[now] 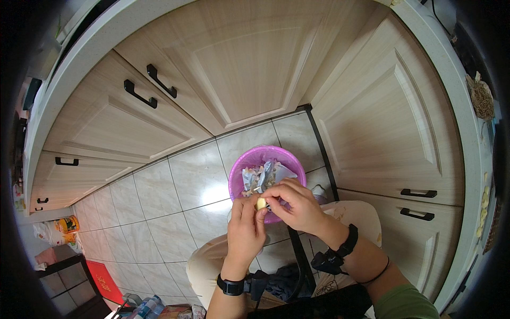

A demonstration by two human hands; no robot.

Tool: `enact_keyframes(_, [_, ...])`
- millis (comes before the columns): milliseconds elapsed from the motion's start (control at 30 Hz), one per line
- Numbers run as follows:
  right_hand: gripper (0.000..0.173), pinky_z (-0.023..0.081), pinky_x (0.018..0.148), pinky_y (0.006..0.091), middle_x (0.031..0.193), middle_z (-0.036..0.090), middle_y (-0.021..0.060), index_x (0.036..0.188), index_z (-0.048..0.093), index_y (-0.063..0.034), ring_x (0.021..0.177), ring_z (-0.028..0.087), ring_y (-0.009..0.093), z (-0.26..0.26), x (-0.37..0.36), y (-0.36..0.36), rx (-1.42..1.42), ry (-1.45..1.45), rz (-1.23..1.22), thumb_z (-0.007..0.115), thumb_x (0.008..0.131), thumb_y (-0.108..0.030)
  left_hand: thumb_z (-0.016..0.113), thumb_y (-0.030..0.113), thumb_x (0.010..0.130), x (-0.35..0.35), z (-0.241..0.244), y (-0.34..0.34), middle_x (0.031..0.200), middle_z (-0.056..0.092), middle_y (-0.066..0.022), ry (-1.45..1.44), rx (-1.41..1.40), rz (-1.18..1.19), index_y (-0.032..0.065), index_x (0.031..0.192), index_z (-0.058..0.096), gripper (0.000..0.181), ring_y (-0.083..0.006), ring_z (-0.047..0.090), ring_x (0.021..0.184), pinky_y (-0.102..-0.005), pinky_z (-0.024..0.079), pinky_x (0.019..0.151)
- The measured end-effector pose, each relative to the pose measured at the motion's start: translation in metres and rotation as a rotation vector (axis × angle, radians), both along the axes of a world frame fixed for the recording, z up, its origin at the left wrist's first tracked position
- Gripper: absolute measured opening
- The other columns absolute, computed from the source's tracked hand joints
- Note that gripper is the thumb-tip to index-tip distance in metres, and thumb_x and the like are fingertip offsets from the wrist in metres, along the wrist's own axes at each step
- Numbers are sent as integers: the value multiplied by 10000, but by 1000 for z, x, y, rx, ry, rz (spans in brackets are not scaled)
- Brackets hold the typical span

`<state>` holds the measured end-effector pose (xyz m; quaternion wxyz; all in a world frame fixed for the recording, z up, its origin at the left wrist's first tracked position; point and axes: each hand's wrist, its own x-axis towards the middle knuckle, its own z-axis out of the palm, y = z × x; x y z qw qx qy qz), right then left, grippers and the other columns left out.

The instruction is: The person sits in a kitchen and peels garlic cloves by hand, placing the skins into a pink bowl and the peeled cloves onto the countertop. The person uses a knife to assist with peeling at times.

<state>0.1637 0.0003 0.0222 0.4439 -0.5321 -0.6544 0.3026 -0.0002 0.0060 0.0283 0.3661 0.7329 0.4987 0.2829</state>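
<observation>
A small pale yellow piece, apparently a garlic clove (pixel 261 203), is pinched between the fingertips of my left hand (pixel 246 227). My right hand (pixel 297 205) touches it from the other side with thumb and forefinger; whether it grips the clove or a bit of skin on it, I cannot tell. Both hands are over the near rim of a pink plastic bin (pixel 235 175) on the floor. Inside the bin lie crumpled silvery wrappers (pixel 267 174) and peel-like scraps. My fingers hide part of the bin's contents.
Wooden cabinet doors (pixel 247 60) stand ahead and on both sides. On the right countertop (pixel 470 159) lie a row of pale cloves (pixel 484 203) and a brown fibrous bundle (pixel 482 97). Plastic bottles (pixel 148 308) and a red box or sheet (pixel 104 282) are at lower left.
</observation>
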Motion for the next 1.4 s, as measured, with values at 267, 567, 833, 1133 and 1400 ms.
enact_keyframes(267, [155,479,749,359,854,631,80,958,632,-55,800,613,262,3,1,0,-71,80,-24,687,814,-39,558,125,966,1,1,1,1011,565,-179,-127,-43,-40,23,1184,586,242,-358,597,883,-394,497,767])
enact_keyframes(567, [162,448,736,356,803,626,45,927,636,-76,747,607,233,2,3,3,64,18,-6,715,787,-52,533,121,977,1,2,2,1008,563,-185,-137,-63,-43,26,1205,573,250,-354,593,886,-389,492,776])
enact_keyframes(833, [155,431,726,351,765,606,31,862,591,-82,713,588,222,1,3,1,32,-12,-28,714,770,-59,493,103,988,4,1,1,1034,559,-196,-99,-69,-76,25,1195,556,230,-375,588,917,-403,491,800])
enact_keyframes(1133, [163,481,730,340,820,618,55,893,590,-60,744,607,233,1,2,-2,-123,116,-28,704,778,-44,412,209,1050,-1,-1,-2,820,562,-80,-336,-604,20,20,1161,545,256,-150,541,643,-283,445,592])
enact_keyframes(1400, [164,497,693,324,866,615,70,923,579,-39,768,612,210,2,0,-4,-202,190,5,690,802,-36,406,226,1057,-2,-9,-3,672,511,2,-430,-570,48,25,1127,554,259,-76,481,577,-246,414,546])
